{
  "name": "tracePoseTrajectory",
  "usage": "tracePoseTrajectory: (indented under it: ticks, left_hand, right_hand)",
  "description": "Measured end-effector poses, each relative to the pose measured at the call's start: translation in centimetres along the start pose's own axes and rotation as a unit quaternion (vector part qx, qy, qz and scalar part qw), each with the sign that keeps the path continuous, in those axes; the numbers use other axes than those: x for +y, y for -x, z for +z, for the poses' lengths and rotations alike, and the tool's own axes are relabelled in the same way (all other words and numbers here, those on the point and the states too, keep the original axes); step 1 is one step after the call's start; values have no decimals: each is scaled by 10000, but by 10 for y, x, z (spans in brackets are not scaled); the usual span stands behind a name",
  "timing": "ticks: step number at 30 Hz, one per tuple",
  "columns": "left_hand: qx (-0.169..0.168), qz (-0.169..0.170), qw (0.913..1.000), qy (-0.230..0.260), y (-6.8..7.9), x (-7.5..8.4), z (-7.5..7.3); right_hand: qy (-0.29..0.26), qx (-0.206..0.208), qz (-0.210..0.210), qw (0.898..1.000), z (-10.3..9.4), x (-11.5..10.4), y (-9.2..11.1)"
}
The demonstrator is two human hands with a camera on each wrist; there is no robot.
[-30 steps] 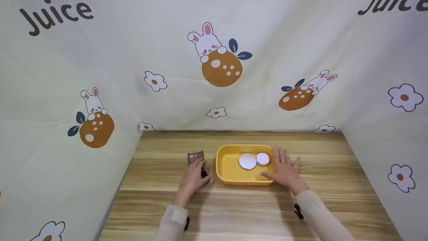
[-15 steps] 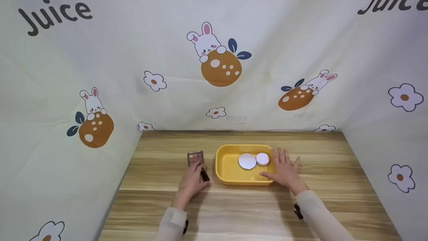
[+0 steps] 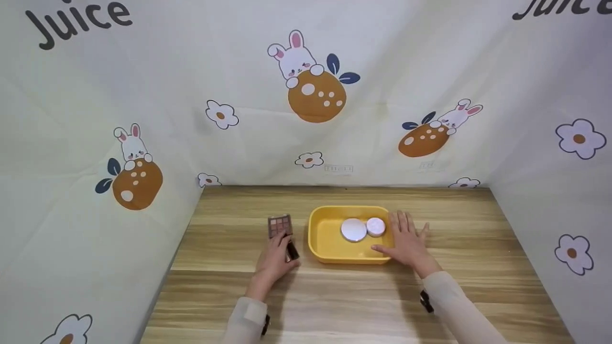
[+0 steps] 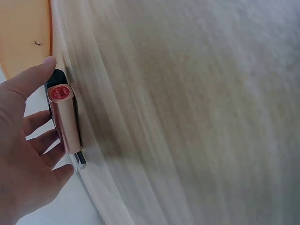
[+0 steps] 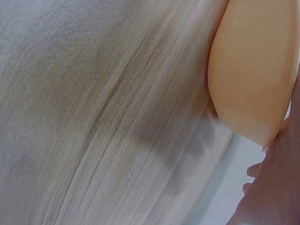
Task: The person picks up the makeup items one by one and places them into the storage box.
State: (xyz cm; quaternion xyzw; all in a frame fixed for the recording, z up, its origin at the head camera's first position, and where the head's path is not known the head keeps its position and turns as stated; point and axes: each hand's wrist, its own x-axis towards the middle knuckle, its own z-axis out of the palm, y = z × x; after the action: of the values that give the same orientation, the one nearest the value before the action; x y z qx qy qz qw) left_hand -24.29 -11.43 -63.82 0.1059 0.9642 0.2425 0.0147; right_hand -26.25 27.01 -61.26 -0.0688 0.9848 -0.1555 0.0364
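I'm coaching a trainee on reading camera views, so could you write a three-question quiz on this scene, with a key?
1. Count: how many round, white-topped items are in the yellow tray?
2. True or false: the makeup palette lies outside the tray.
3. Fill in: the thumb of the ___ hand extends over the tray's rim.

Key:
1. Two.
2. True; it lies on the wooden table.
3. Right hand.

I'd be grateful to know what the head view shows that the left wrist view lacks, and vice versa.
Only the head view shows the right hand, the larger white container, the smaller white container, the palette's pans and the rabbit prints.
Only the left wrist view shows the red label on the rose-gold tube.
Both show the left hand, the yellow tray and the wooden tabletop.
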Motion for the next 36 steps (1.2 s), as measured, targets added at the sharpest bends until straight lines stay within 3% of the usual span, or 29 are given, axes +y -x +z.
tracePoseTrajectory:
  ticks: [16,36]
  left_hand:
    - [-95,-87,9996,-235,-2,1,-1]
    - [173,2,9991,-399,-2,3,3]
  right_hand:
    - [18,76,-30,10000,1,0,1]
    - [-6,46,-37,10000,-1,-1,3]
